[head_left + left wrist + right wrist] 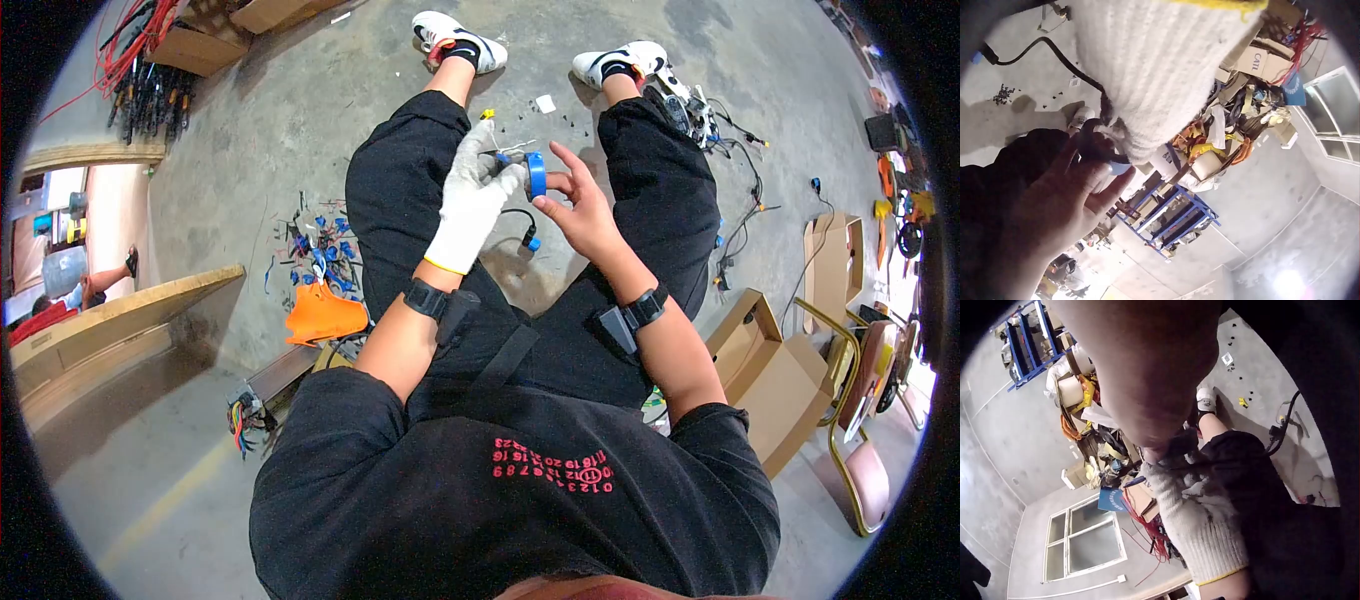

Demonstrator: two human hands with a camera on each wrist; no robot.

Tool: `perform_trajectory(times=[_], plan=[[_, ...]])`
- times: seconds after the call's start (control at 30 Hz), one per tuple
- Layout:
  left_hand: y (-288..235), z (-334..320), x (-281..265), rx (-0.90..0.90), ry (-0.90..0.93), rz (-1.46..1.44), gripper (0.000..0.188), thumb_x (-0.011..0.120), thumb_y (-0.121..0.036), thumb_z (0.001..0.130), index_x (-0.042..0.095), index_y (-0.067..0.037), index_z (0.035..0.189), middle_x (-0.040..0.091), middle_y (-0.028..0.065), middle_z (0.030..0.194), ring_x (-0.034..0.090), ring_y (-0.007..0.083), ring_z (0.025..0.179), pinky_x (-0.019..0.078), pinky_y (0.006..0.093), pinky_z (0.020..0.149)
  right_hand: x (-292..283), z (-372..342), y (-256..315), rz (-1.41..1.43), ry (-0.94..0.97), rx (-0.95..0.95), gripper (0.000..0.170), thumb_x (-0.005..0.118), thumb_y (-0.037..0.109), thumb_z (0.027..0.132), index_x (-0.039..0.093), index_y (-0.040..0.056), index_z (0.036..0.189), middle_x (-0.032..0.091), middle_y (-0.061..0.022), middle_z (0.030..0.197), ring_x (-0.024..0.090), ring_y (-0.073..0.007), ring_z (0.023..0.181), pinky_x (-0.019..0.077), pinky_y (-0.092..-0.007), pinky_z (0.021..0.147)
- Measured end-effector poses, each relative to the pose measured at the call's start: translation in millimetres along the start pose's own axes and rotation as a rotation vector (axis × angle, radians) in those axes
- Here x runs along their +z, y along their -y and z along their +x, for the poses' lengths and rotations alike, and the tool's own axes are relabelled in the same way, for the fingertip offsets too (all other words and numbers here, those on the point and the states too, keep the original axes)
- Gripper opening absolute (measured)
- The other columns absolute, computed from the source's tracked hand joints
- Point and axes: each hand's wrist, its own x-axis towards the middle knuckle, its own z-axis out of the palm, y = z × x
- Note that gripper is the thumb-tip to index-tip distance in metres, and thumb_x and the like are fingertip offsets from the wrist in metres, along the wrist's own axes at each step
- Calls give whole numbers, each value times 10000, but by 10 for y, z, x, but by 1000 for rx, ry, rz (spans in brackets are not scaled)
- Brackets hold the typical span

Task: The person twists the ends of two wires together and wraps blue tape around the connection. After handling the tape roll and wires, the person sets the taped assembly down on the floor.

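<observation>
My left hand [474, 195], in a white knit glove with a yellow cuff, holds a black cable [1041, 41]. The cable curves down from the glove to a blue-ended connector [532, 243]. Facing it, my bare right hand [583, 213] grips a roll of blue tape [536, 176], thumb at its lower edge and another finger raised. Gloved fingertips come right up to the roll's left side. Thin pale wire ends stick out beyond the glove. In the right wrist view the gloved hand [1194, 515] has bent fingers; the bare hand hides much of the tape.
Blue and black scraps [320, 245] lie on the concrete floor at left, beside an orange piece [325, 314]. More cables [745, 190] stretch along the right. Open cardboard boxes [770, 375] and a chair [865, 480] stand at lower right; a wooden-edged partition [130, 300] is at left.
</observation>
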Motion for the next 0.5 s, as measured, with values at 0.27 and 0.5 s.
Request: perform_trajectory(times=[0.27,0.5], plan=[[271,77,-73,116,-43,36,852,630,149,821,267,-119,1543,571,123,1296,595,196,1151,507,324,962,-2,-71,108,-2,90,23,806,732,-2,819,332,102,1511,710,-96,1075,636,-206,1125,401,-393,1078],[118,28,-73,64,37,143,912,649,152,798,243,-132,1564,421,119,1513,586,223,1198,522,324,950,-19,-71,118,-39,145,-12,827,739,-1,818,324,120,1523,707,-101,1124,619,-236,1191,396,-393,1092]])
